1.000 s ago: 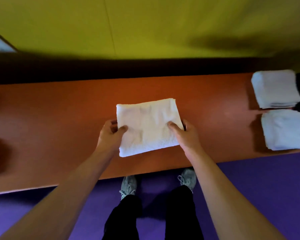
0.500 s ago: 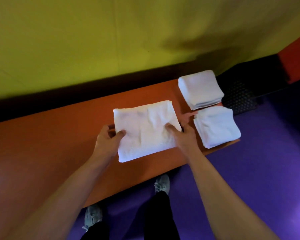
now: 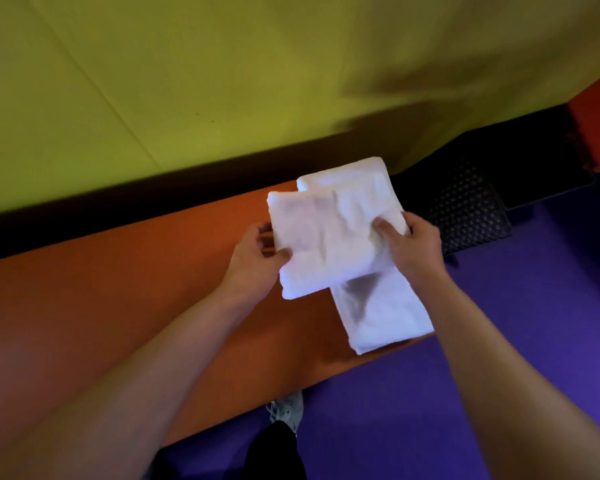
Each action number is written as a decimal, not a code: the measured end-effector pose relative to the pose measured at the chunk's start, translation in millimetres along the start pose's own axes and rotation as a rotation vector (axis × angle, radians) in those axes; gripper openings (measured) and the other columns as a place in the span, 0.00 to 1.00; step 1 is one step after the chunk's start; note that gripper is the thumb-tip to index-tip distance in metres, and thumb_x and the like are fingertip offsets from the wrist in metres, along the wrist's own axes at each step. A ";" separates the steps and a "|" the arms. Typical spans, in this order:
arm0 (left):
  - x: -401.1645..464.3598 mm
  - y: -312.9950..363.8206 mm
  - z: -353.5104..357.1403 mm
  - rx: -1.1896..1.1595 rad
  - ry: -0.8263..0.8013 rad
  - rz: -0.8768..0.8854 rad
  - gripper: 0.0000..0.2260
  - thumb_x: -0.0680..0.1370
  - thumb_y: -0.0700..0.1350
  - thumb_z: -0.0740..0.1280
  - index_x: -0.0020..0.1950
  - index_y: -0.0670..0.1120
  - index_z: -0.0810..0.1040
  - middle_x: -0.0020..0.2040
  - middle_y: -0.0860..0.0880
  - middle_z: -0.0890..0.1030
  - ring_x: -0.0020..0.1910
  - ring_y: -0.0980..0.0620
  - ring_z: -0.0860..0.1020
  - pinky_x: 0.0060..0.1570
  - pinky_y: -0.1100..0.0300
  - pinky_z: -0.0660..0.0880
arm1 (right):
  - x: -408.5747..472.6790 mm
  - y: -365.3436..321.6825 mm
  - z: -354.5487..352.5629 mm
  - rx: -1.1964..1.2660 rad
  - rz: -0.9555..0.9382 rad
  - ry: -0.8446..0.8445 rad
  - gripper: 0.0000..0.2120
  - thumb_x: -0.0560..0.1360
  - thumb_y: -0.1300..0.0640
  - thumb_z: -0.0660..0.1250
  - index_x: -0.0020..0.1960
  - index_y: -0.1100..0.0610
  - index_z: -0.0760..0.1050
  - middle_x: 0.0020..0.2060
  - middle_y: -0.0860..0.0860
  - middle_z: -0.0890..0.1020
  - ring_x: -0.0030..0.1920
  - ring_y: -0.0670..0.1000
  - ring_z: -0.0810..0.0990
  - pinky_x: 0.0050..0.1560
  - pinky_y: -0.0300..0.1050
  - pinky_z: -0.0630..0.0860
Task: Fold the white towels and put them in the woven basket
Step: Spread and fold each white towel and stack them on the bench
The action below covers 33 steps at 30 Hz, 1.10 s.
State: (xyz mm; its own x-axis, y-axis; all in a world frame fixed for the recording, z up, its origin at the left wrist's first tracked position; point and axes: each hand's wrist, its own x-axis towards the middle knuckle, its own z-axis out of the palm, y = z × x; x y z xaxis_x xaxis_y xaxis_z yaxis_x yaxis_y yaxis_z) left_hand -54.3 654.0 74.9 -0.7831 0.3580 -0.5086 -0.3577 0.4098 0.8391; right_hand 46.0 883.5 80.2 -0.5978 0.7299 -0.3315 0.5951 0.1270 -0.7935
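**Folded towel held above two others at the desk's right end**

A folded white towel [image 3: 329, 237] is held between both hands over the right end of an orange desk [image 3: 118, 289]. The left hand [image 3: 253, 261] grips its left edge, thumb on top and fingers curled underneath. The right hand [image 3: 409, 247] pinches its right edge, thumb pressed into the top face and fingers wrapped behind. The towel is tilted slightly, its near-left corner lowest in view, and the cloth shows soft creases across the top.

Beneath it lie two more folded towels on the desk. The far towel [image 3: 343, 171] shows only as a strip past the held towel's far edge, close to the desk's back edge. The near towel [image 3: 385, 317] lies at the desk's front right corner, its far part covered by the held towel and darkened by a shadow. Whether the held towel touches either one cannot be told.

Just beyond the desk's right end, on the purple floor [image 3: 499, 341], stands a dark woven basket [image 3: 465, 209], its patterned wall facing the camera; its inside is too dark to read. A yellow-green wall [image 3: 187, 81] rises behind the desk. Below the desk's front edge a grey shoe [image 3: 286, 408] and a black trouser leg [image 3: 278, 452] show.
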 end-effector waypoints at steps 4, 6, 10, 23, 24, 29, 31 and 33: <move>44.9 15.8 38.4 0.005 0.010 0.038 0.20 0.77 0.41 0.72 0.64 0.54 0.69 0.58 0.52 0.80 0.53 0.54 0.81 0.53 0.50 0.82 | 53.7 -1.4 -20.9 0.015 -0.045 0.046 0.10 0.76 0.51 0.73 0.53 0.55 0.82 0.45 0.49 0.84 0.46 0.50 0.83 0.44 0.46 0.80; 64.4 19.6 53.1 -0.003 0.019 0.044 0.24 0.76 0.40 0.73 0.69 0.49 0.69 0.59 0.49 0.80 0.54 0.51 0.82 0.54 0.45 0.81 | 77.0 0.7 -27.6 0.003 -0.049 0.059 0.12 0.76 0.49 0.72 0.57 0.53 0.81 0.47 0.48 0.84 0.49 0.49 0.83 0.46 0.43 0.80; 87.5 13.1 71.7 0.368 -0.042 0.179 0.46 0.73 0.45 0.76 0.82 0.55 0.50 0.78 0.50 0.64 0.73 0.46 0.69 0.72 0.46 0.68 | 106.5 19.5 -24.9 -0.351 -0.077 0.127 0.28 0.76 0.42 0.69 0.73 0.49 0.68 0.64 0.51 0.78 0.64 0.57 0.77 0.65 0.59 0.74; 64.1 -4.8 77.5 1.090 -0.097 0.321 0.30 0.83 0.49 0.61 0.81 0.60 0.51 0.82 0.50 0.53 0.80 0.41 0.54 0.74 0.39 0.60 | 83.5 56.7 4.4 -0.736 -0.346 -0.032 0.23 0.82 0.46 0.60 0.75 0.49 0.68 0.74 0.53 0.71 0.74 0.58 0.67 0.72 0.58 0.64; 59.2 -2.1 74.3 1.082 -0.090 0.329 0.29 0.83 0.49 0.61 0.81 0.59 0.52 0.82 0.50 0.54 0.80 0.41 0.54 0.74 0.40 0.60 | 80.5 51.4 6.4 -0.732 -0.349 -0.035 0.23 0.82 0.47 0.61 0.76 0.50 0.67 0.74 0.53 0.71 0.74 0.57 0.67 0.72 0.58 0.64; 31.1 9.7 45.0 1.082 0.013 0.430 0.26 0.81 0.50 0.62 0.79 0.54 0.61 0.79 0.49 0.62 0.76 0.44 0.61 0.71 0.41 0.64 | 48.2 24.5 35.6 -0.658 -0.486 -0.047 0.24 0.79 0.53 0.65 0.74 0.52 0.70 0.71 0.55 0.74 0.70 0.59 0.72 0.67 0.59 0.68; 21.6 10.7 28.9 1.081 0.068 0.446 0.24 0.81 0.51 0.63 0.77 0.53 0.65 0.77 0.49 0.65 0.75 0.44 0.64 0.68 0.43 0.65 | 32.9 14.1 52.4 -0.630 -0.551 -0.037 0.23 0.78 0.55 0.67 0.73 0.54 0.72 0.69 0.55 0.76 0.68 0.60 0.74 0.64 0.59 0.72; 14.0 10.5 12.2 1.083 0.111 0.448 0.23 0.80 0.52 0.64 0.75 0.53 0.67 0.76 0.50 0.67 0.73 0.45 0.65 0.67 0.45 0.65 | 19.3 3.7 67.8 -0.606 -0.598 -0.040 0.24 0.77 0.55 0.68 0.72 0.54 0.72 0.68 0.55 0.77 0.67 0.59 0.75 0.64 0.58 0.73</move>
State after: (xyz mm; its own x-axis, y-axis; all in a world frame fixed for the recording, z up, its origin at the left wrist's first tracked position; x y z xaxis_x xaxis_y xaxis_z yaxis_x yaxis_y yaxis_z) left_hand -62.9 673.6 74.3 -0.7884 0.5979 -0.1448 0.5377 0.7841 0.3101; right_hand 0.2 852.6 36.3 -0.9149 0.4025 0.0297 0.3508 0.8295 -0.4347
